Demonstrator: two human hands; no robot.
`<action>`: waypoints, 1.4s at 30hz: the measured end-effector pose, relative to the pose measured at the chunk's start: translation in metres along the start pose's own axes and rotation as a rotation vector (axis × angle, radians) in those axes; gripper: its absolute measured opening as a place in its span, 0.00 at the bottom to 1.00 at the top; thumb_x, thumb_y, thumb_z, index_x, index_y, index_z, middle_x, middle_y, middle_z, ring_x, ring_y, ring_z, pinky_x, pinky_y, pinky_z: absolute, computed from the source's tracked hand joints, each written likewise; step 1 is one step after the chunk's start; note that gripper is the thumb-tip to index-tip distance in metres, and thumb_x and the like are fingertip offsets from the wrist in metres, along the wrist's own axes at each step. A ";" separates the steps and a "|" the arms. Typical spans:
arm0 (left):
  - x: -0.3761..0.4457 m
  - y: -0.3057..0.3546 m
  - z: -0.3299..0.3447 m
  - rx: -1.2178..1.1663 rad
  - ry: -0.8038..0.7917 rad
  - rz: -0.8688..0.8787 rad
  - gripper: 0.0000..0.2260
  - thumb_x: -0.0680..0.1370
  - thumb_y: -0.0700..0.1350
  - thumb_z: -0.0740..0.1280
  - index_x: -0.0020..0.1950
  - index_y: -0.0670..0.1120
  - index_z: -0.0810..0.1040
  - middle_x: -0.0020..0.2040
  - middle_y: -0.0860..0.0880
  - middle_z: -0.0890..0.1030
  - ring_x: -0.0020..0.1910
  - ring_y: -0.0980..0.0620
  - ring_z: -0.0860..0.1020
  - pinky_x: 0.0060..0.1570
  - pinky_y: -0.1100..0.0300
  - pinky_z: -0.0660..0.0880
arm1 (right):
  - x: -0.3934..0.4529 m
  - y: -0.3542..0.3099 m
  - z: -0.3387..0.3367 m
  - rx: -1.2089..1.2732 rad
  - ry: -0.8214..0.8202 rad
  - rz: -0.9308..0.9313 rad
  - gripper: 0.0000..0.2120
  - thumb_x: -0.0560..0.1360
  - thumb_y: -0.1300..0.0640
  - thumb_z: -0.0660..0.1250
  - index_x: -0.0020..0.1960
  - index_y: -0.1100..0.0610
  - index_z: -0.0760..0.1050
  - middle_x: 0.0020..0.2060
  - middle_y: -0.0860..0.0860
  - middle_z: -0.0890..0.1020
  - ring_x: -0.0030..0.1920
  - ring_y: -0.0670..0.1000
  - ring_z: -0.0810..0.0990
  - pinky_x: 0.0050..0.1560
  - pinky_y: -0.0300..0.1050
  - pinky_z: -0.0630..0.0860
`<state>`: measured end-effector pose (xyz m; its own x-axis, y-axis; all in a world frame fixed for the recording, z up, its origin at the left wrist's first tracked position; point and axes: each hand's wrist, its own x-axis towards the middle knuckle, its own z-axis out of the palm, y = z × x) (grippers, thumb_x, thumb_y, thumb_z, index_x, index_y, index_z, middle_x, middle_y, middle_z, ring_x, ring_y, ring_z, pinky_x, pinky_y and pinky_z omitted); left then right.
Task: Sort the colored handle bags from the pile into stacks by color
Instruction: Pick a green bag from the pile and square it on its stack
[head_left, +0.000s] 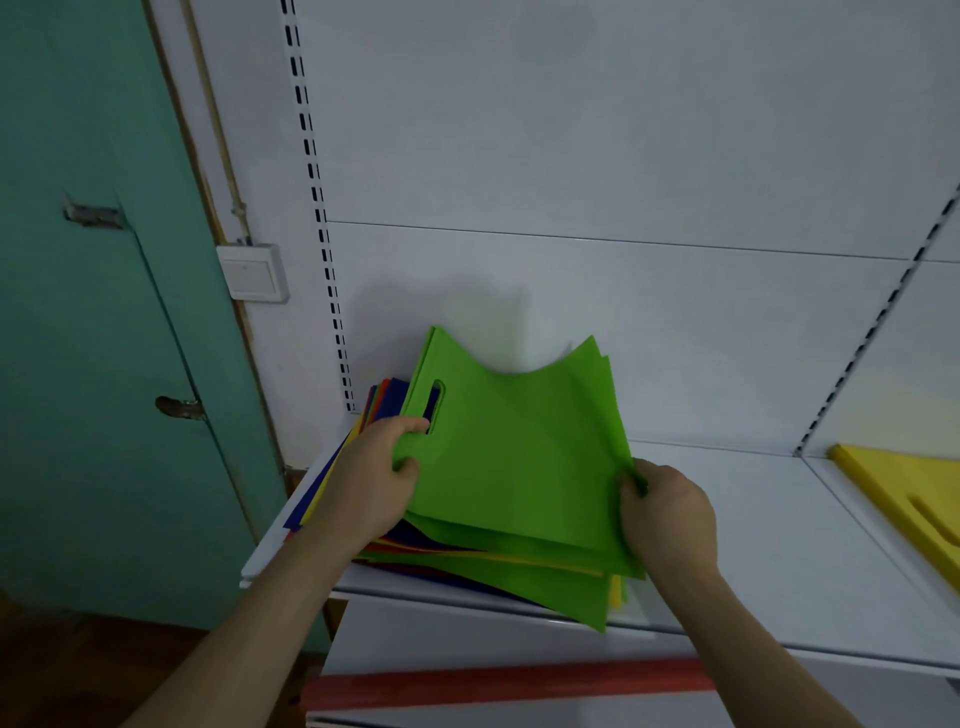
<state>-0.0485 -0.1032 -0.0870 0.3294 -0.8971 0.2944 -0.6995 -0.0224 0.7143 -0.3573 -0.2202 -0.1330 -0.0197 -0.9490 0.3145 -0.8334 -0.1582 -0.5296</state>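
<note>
left hand (382, 467) and right hand (667, 512) each pinch the flat bright-green handle bag (519, 452), its top edge sagging.

Green handle bags (519, 457), far edge curled upward, atop a mixed pile (395, 551) of blue, red, yellow bags; yellow stack (904, 493) lies well apart at right.

The white shelf (727, 545) lies bare between the pile of bags (467, 566) at its left end and the yellow bags (914, 499) on the next bay to the right, leaving open room there. Behind, the back panel (623, 156) closes the shelf off. A slotted upright (322, 234) stands behind the pile's left edge, another slotted upright (878, 322) divides the bays, and the green door (93, 312) bounds the left.
</note>
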 end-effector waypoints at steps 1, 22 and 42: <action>-0.001 0.001 0.001 -0.012 0.016 0.026 0.23 0.81 0.36 0.68 0.73 0.54 0.75 0.70 0.57 0.75 0.49 0.52 0.82 0.49 0.59 0.79 | -0.001 0.000 -0.002 -0.007 0.014 -0.004 0.08 0.81 0.55 0.64 0.51 0.51 0.83 0.38 0.52 0.79 0.37 0.57 0.74 0.37 0.47 0.69; -0.009 0.009 0.001 -0.362 0.204 0.227 0.34 0.80 0.31 0.68 0.81 0.54 0.62 0.75 0.54 0.73 0.72 0.56 0.74 0.71 0.59 0.73 | -0.023 -0.023 -0.043 0.653 0.329 0.040 0.14 0.81 0.58 0.69 0.65 0.50 0.72 0.48 0.43 0.81 0.45 0.41 0.78 0.44 0.43 0.72; 0.001 0.051 0.079 -0.365 0.195 0.206 0.19 0.82 0.35 0.62 0.69 0.52 0.76 0.59 0.57 0.80 0.39 0.52 0.75 0.40 0.54 0.74 | -0.065 0.024 -0.084 0.567 0.468 0.202 0.16 0.80 0.61 0.69 0.60 0.49 0.66 0.49 0.43 0.79 0.48 0.43 0.80 0.40 0.42 0.72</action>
<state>-0.1337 -0.1397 -0.1004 0.3446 -0.7660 0.5426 -0.5055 0.3356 0.7949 -0.4225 -0.1393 -0.0996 -0.4793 -0.7795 0.4032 -0.3801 -0.2298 -0.8960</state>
